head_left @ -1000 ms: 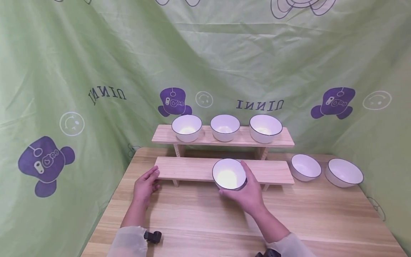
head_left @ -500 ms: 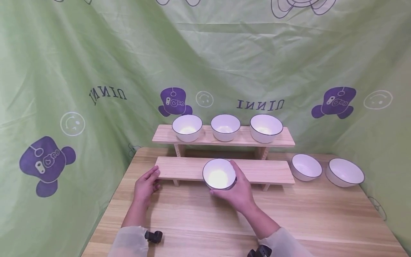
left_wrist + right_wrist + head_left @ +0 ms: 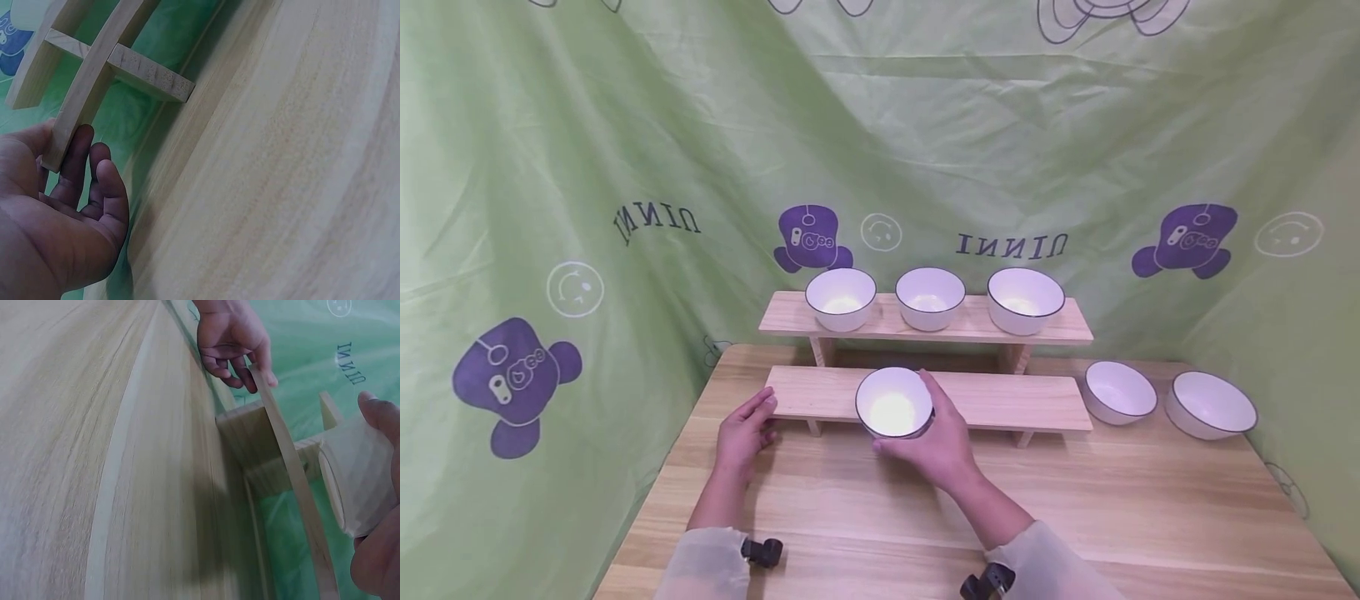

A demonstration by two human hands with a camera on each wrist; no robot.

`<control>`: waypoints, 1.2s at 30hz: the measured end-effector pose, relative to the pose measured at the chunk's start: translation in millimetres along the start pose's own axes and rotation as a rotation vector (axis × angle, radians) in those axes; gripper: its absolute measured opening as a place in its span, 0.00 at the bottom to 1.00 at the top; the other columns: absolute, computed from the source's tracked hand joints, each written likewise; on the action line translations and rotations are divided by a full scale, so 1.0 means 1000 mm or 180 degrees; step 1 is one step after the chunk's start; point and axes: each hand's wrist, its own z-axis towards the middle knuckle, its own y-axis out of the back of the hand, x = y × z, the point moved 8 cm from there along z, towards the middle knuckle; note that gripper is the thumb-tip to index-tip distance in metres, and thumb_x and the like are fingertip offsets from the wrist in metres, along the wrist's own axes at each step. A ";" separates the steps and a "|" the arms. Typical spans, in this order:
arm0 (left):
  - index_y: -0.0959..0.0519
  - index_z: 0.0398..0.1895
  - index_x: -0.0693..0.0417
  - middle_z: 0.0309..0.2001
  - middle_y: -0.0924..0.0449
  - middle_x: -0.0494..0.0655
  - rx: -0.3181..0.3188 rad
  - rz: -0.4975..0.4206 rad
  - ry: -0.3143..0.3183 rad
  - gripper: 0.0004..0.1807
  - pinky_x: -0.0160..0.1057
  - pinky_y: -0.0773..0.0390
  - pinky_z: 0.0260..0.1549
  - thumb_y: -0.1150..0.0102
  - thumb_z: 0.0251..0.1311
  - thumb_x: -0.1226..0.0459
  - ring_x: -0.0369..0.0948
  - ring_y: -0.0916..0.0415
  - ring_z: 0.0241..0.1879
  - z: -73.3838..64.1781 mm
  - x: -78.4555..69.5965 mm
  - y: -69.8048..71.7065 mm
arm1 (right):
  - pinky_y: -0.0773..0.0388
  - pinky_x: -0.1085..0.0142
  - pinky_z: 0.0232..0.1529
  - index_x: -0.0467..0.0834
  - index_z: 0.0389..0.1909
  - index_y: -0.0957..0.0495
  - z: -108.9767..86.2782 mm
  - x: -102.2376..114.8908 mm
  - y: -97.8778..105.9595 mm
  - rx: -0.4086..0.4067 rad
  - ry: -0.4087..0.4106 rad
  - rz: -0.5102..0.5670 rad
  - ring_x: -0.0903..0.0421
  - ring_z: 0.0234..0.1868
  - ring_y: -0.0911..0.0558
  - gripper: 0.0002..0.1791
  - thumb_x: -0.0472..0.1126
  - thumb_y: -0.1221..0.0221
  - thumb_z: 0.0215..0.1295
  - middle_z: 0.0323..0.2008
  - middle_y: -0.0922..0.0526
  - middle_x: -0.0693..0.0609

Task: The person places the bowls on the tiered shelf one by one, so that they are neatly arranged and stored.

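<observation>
My right hand [image 3: 942,446] grips a white bowl with a dark rim [image 3: 893,402], thumb at its near side and fingers round its right side. The bowl overlaps the middle of the lower wooden shelf [image 3: 1007,400] in the head view. From the right wrist, the bowl [image 3: 362,478] shows close above the shelf board [image 3: 300,487], its underside foot ring facing the board. At the shelf's left end, my left hand [image 3: 745,435] pinches the board between thumb and fingers. The left wrist view shows the board's end [image 3: 62,137] within that pinch.
Three white bowls stand in a row on the upper shelf [image 3: 880,321] behind: a left bowl [image 3: 841,302], a middle bowl [image 3: 929,300] and a right bowl [image 3: 1026,303]. Two more, a nearer bowl [image 3: 1120,393] and a far-right bowl [image 3: 1212,407], rest on the table [image 3: 1150,500]. A green curtain [image 3: 700,125] hangs behind.
My right hand has carried the bowl leftward along the lower shelf, from right of its middle to slightly left of it. The left hand keeps its place at the shelf's end.
</observation>
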 end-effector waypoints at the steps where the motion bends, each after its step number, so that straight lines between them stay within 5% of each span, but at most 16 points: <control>1: 0.22 0.69 0.47 0.69 0.26 0.47 0.0008 -0.0005 -0.0003 0.33 0.35 0.13 0.37 0.26 0.61 0.49 0.39 0.19 0.43 0.001 0.000 -0.002 | 0.32 0.47 0.73 0.51 0.80 0.40 0.001 0.000 0.000 0.0002 0.0003 0.0001 0.46 0.71 0.29 0.73 0.56 0.12 0.27 0.73 0.30 0.49; 25: 0.23 0.70 0.46 0.68 0.26 0.43 0.0111 -0.0058 -0.0023 0.34 0.36 0.14 0.39 0.27 0.61 0.49 0.40 0.21 0.45 0.009 -0.010 -0.024 | 0.33 0.51 0.74 0.51 0.81 0.41 0.037 0.018 -0.031 0.0072 0.0041 0.0079 0.48 0.73 0.31 0.74 0.56 0.12 0.28 0.74 0.31 0.49; 36: 0.26 0.73 0.45 0.72 0.30 0.44 0.0042 0.0066 0.0117 0.36 0.36 0.14 0.43 0.28 0.62 0.47 0.38 0.22 0.48 -0.004 0.004 -0.003 | 0.31 0.50 0.72 0.50 0.81 0.42 0.028 0.011 -0.066 0.0215 0.0012 0.0066 0.47 0.71 0.29 0.74 0.58 0.12 0.28 0.73 0.31 0.47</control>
